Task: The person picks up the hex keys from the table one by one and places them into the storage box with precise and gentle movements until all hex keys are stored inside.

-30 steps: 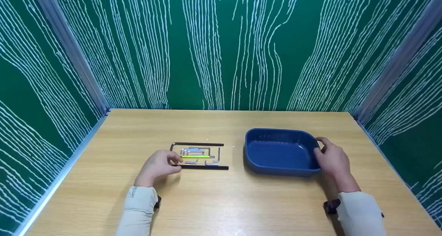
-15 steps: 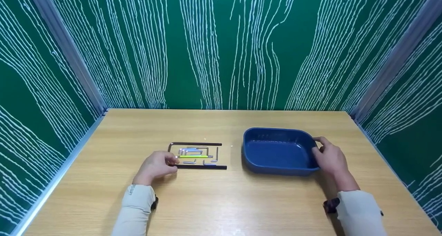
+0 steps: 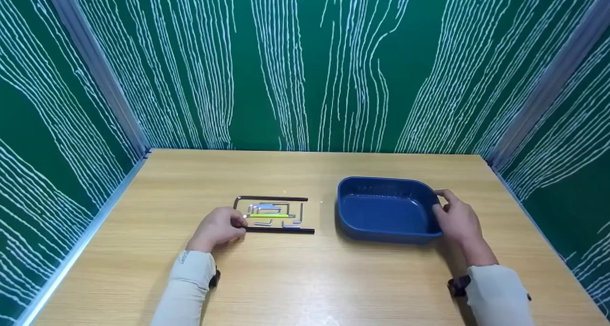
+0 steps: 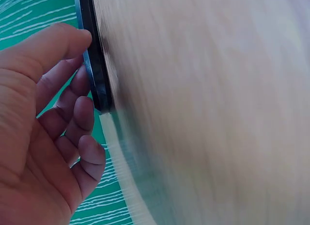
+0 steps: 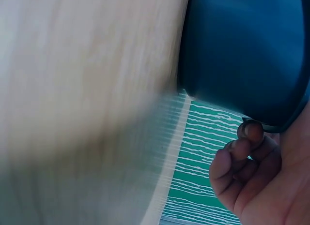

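The step in hand looks like taking up the long, glossy black bar (image 3: 281, 230) on the wood-grained table (image 3: 305, 273), its left end pinched by the left hand (image 3: 219, 227); the next move probably calls for a firm, level lift. The right hand (image 3: 461, 220) grips the rim of a smooth, round-cornered blue tub (image 3: 388, 237), right of slim, silvery L-shaped keys (image 3: 301, 214).

Booth-style workstation here, lab-like look to it! White-streaked green panels (image 3: 267, 68) walling off three sides, grey posts (image 3: 97, 64) standing at both back corners, wood-grain tabletop (image 3: 329, 273) stretching right up to back panel. Wider building? Can't tell from these views.
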`<act>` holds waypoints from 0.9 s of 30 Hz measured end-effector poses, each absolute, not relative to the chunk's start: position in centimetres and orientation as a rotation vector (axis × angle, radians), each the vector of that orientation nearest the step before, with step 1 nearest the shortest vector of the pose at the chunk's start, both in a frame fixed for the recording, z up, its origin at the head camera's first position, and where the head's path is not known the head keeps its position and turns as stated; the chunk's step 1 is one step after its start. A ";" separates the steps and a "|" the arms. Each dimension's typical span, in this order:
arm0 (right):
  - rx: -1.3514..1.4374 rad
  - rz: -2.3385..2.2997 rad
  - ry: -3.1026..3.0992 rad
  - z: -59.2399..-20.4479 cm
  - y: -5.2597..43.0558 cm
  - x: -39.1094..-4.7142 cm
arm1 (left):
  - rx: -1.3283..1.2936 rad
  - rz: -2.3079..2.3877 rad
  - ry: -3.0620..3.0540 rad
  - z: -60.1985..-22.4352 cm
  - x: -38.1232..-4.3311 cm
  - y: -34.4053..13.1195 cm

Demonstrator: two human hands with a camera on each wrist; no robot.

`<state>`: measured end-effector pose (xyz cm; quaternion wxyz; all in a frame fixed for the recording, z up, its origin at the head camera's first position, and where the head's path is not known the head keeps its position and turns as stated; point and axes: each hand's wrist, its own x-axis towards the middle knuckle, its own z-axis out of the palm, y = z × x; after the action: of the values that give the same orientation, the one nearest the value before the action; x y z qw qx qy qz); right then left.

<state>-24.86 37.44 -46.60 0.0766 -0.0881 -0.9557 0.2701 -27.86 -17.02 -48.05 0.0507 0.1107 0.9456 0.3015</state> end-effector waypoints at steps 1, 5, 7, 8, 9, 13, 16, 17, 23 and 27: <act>-0.270 0.810 -2.870 -46.6 37.5 -24.8 | 0.337 0.927 2.874 -48.1 -28.0 -17.0; -0.294 0.805 -2.890 -46.5 37.5 -24.8 | 0.325 0.947 2.849 -48.2 -28.2 -17.0; -0.303 0.809 -2.900 -46.6 37.5 -24.9 | 0.308 0.958 2.837 -48.3 -28.3 -17.1; -0.308 0.817 -2.906 -46.6 37.5 -24.9 | 0.306 0.959 2.834 -48.4 -28.3 -17.2; -0.310 0.823 -2.910 -46.7 37.5 -24.9 | 0.306 0.954 2.837 -48.4 -28.3 -17.2; -0.307 0.820 -2.915 -46.7 37.5 -25.1 | 0.309 0.943 2.844 -48.5 -28.3 -17.3; -0.301 0.806 -2.909 -46.7 37.5 -25.2 | 0.339 0.908 2.875 -48.3 -28.3 -17.2; -0.297 0.800 -2.906 -46.7 37.5 -25.2 | 0.359 0.889 2.891 -48.3 -28.3 -17.2; -0.271 0.749 -2.884 -46.6 37.4 -25.1 | 0.514 0.812 2.951 -48.3 -28.3 -17.1; -0.271 0.758 -2.890 -46.6 37.4 -24.9 | 0.559 0.847 2.928 -48.5 -28.3 -17.3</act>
<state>-24.95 37.39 -46.65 0.0708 -0.0902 -0.9608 0.2522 -28.33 -17.27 -48.54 0.0216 0.1805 0.9446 0.2732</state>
